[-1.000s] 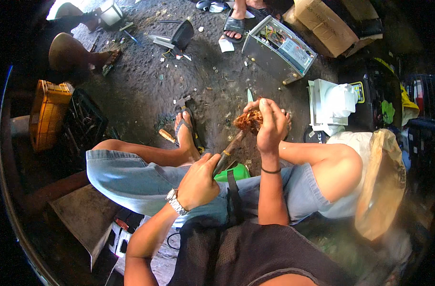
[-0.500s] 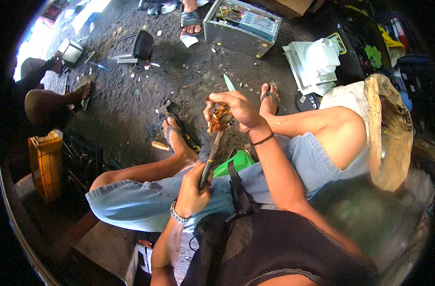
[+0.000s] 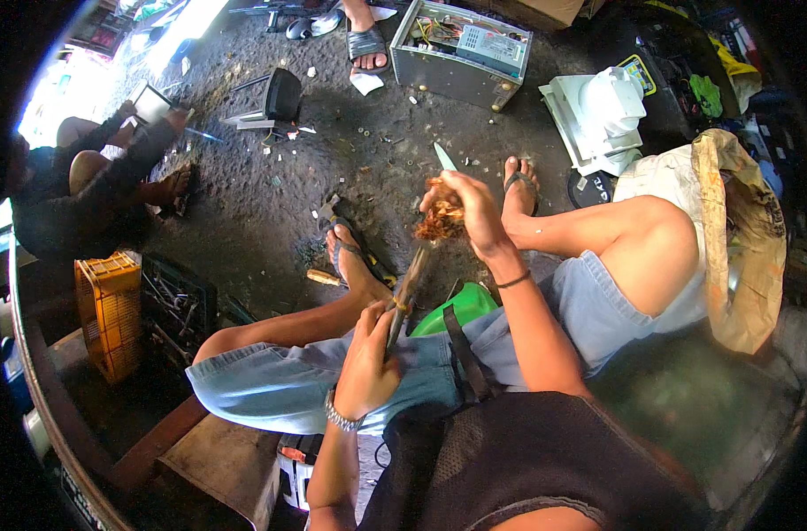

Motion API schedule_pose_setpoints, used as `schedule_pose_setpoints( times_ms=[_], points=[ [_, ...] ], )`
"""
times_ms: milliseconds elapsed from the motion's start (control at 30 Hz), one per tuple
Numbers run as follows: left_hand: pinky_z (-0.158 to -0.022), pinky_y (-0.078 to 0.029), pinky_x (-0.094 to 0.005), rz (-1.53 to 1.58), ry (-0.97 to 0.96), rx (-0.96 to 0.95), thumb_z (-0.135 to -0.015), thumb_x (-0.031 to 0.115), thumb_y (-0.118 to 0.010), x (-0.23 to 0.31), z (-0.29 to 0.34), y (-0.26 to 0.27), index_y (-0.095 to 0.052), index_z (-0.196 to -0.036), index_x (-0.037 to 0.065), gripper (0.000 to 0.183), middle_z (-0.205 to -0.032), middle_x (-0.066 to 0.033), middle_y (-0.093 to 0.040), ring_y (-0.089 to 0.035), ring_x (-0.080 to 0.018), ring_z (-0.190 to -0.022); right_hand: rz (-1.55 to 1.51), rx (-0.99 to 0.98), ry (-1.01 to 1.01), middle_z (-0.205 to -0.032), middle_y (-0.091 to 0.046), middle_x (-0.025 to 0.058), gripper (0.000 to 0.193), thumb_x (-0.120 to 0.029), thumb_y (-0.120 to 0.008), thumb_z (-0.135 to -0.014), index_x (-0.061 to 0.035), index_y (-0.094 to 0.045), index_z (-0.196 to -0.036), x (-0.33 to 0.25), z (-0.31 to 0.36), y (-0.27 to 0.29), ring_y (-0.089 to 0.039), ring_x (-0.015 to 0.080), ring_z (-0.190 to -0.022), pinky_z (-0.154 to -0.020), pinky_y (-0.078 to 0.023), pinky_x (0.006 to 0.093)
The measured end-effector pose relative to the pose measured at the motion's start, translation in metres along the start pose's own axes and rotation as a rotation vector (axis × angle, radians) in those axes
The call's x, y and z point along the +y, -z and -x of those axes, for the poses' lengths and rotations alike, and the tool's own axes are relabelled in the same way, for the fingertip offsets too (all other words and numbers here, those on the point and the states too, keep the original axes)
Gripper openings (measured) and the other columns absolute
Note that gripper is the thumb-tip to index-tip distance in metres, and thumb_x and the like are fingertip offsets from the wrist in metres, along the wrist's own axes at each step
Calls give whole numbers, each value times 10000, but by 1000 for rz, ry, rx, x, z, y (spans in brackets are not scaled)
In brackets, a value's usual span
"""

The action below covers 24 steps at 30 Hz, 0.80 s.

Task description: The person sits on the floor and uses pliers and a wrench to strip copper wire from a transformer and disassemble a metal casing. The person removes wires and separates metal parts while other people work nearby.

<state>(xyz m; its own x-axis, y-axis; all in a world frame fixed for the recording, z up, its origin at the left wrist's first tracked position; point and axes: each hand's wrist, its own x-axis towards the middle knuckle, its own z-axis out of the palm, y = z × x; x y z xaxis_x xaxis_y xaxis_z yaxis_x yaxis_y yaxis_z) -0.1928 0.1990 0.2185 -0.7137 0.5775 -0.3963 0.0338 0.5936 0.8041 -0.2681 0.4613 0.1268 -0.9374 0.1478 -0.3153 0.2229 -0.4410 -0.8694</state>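
from up here i see my left hand (image 3: 365,372) closed in a full fist around the lower end of a thick cable (image 3: 409,288), with a wristwatch (image 3: 340,413) on that wrist. the cable runs up and slightly right from the fist to my right hand (image 3: 470,212), which is raised above the knees. the right fingers (image 3: 448,190) are curled and pinched around a frayed bunch of copper-coloured strands (image 3: 439,223) at the top end of the cable; the bunch sits against the palm side of the hand, over the gap between my two sandalled feet. a thin dark band is on the right wrist. how tightly the right thumb presses the strands i can't quite tell, since the fingers cover it. under the cable, between my legs in denim shorts, a green plastic piece (image 3: 461,305) shows. on the dark gritty floor (image 3: 271,221) ahead lies an opened metal computer case (image 3: 461,49) and a white plastic housing (image 3: 603,115) to its right. an orange crate (image 3: 110,310) stands at the left, and another person (image 3: 85,195) crouches beyond it, well apart from my hands.
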Motion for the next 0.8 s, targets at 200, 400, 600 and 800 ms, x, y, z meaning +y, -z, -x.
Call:
schedule_pose_setpoints(
  times_ms=[200, 400, 600, 800],
  points=[
    [-1162, -306, -372, 703, 16, -377, -599, -95, -557, 9, 16, 43, -501, -1427, -51, 831, -1472, -200, -518, -469, -308, -1394, -395, -430, -42, -845, -723, 216, 454, -405, -542, -983, 33, -661, -979, -55, 15, 1, -715, 248, -663, -634, -591, 355],
    [-1024, -388, -322, 904, 69, -588, -665, -92, -566, 22, 15, 62, -406, -1490, -86, 841, -1483, -194, -521, -501, -221, -1318, -283, -687, -62, -834, -716, 251, 437, -313, -601, -919, 112, -643, -1013, -91, 19, -6, -719, 290, -703, -658, -596, 359],
    [-1169, -306, -379, 744, 125, -688, -677, -99, -603, 24, -7, 78, -403, -1510, -22, 860, -1509, -149, -516, -409, -235, -1430, 407, -775, -21, -895, -765, 141, 369, -311, -681, -925, 34, -748, -1040, -132, 27, -30, -717, 197, -889, -793, -532, 313],
    [-1142, -364, -404, 723, 189, -734, -702, -75, -622, 20, -13, 83, -493, -1435, -21, 747, -1442, -140, -573, -470, -264, -1393, 697, -824, 13, -847, -754, 180, 391, -356, -684, -914, 22, -766, -971, -124, 28, -44, -730, 252, -787, -741, -541, 376]
  ],
)
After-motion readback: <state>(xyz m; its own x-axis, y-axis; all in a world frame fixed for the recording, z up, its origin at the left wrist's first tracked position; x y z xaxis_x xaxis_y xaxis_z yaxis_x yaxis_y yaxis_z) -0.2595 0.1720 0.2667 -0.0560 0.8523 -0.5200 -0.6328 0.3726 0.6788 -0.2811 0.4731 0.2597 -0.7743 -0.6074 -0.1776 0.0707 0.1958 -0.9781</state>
